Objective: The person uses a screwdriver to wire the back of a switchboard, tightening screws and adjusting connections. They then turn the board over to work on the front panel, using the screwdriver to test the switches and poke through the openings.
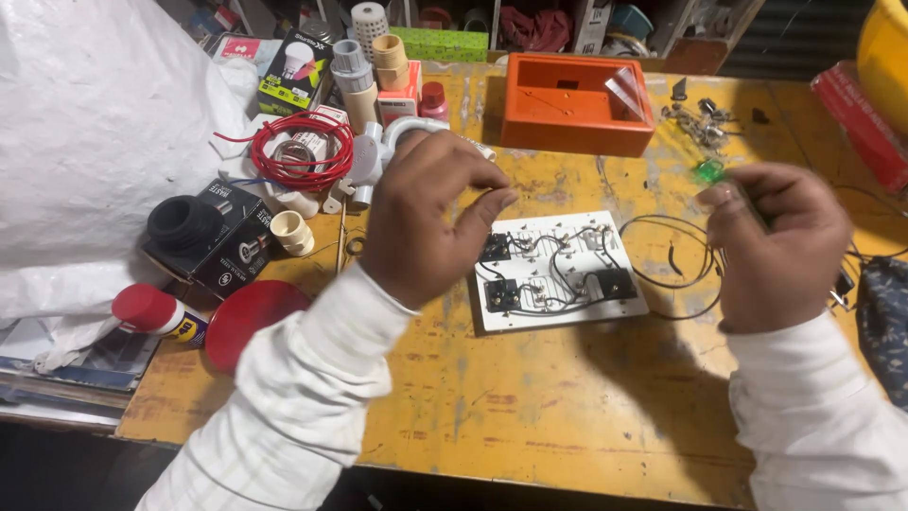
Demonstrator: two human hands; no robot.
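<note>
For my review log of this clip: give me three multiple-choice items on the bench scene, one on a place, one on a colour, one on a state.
1. Where does the white switch board lie?
A. between the two hands
B. inside the box
C. on the plastic sheet

2. What colour is the open box?
A. blue
B. orange
C. grey

3. How is the left hand?
A. flat on the table
B. gripping the wire coil
C. raised, fingertips pinched

Key: 1 A, it sits on the yellow table between both hands. 2 B, its walls are orange. 3 C, it is lifted over the board's left edge.
</note>
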